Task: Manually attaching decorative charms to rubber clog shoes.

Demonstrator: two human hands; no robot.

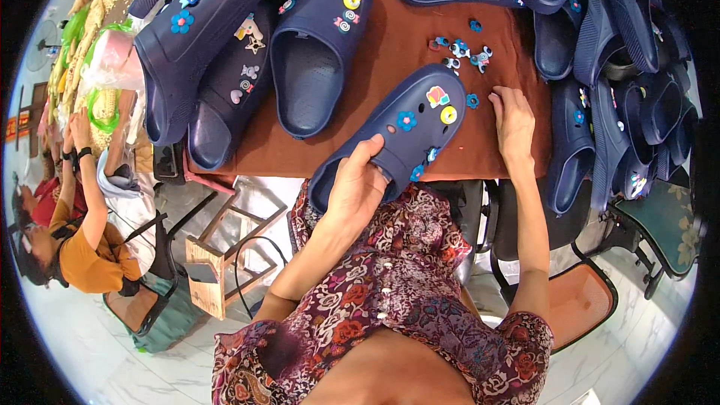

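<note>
My left hand (pixel 358 188) grips a navy clog (pixel 386 133) by its heel end, thumb on top, at the table's near edge. The clog's toe points away to the right, over the brown cloth. On its upper sit a blue flower charm (pixel 406 121), a yellow round charm (pixel 448 115), a red-and-green charm (pixel 437 96) and blue charms along the side. My right hand (pixel 514 124) is just right of the toe, fingers loosely bent, with nothing visible in them. Between that hand and the clog lies a loose blue flower charm (pixel 472 100); several more charms (pixel 460 49) lie beyond.
Decorated navy clogs (pixel 319 67) lie at the left of the brown-covered table (pixel 420 34); more clogs (pixel 572 150) are heaped along the right. A wooden stool (pixel 214 270) and chairs (pixel 577 300) stand below. Another person (pixel 94 255) works at a table on the far left.
</note>
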